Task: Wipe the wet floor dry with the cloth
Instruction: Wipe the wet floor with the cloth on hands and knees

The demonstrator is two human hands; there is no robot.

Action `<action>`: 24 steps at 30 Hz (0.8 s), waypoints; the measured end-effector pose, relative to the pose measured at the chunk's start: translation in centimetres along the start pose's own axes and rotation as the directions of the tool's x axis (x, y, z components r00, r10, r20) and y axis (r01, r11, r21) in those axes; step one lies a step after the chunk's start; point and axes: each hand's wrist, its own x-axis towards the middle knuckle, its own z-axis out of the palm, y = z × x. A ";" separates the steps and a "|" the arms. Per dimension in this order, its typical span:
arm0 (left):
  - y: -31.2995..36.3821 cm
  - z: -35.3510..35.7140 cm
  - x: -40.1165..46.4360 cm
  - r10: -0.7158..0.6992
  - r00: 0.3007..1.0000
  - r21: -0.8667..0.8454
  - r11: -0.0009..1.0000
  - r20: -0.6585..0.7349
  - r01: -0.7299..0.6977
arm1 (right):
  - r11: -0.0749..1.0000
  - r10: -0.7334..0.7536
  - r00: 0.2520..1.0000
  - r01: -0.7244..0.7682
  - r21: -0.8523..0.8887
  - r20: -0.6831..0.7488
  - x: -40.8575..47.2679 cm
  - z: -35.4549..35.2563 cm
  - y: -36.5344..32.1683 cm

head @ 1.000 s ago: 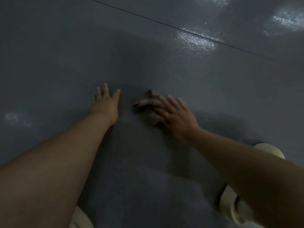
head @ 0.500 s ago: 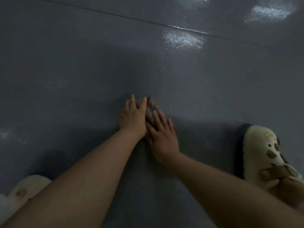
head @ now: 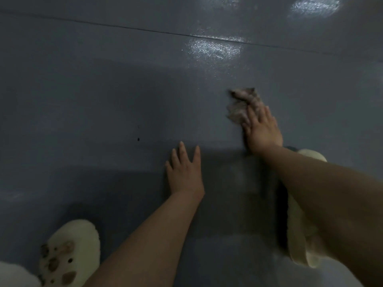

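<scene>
A small crumpled brownish cloth (head: 241,104) lies on the dark grey floor (head: 103,100) at centre right, blurred by motion. My right hand (head: 262,129) presses down on its near part with straight fingers. My left hand (head: 184,170) rests flat on the bare floor, fingers spread, well to the left of the cloth and nearer to me. Shiny patches on the floor (head: 215,47) catch the light beyond the cloth.
A cream clog with brown charms (head: 70,251) stands at the lower left, and a second cream clog (head: 300,235) sits under my right forearm. A thin dark seam (head: 145,30) crosses the floor at the far side.
My hands were together on the cloth. My right hand has pushed the cloth away to the right, and my left hand has come off it onto the bare floor.
</scene>
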 end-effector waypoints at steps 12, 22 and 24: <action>0.9 -0.5 0.8 0.000 0.994 -0.007 1.000 0.105 0.000 | 0.989 -0.059 0.995 0.069 0.133 -0.076 -12.0 6.5 -5.7; 1.0 -0.8 0.8 0.003 0.991 -0.035 0.999 0.130 0.002 | 0.999 -0.013 0.997 0.016 0.039 -0.070 -9.0 5.1 -0.1; 1.0 -0.8 0.7 0.002 0.991 -0.038 0.999 0.133 0.003 | 0.978 0.187 0.981 -0.180 0.108 -0.056 -6.0 3.2 2.6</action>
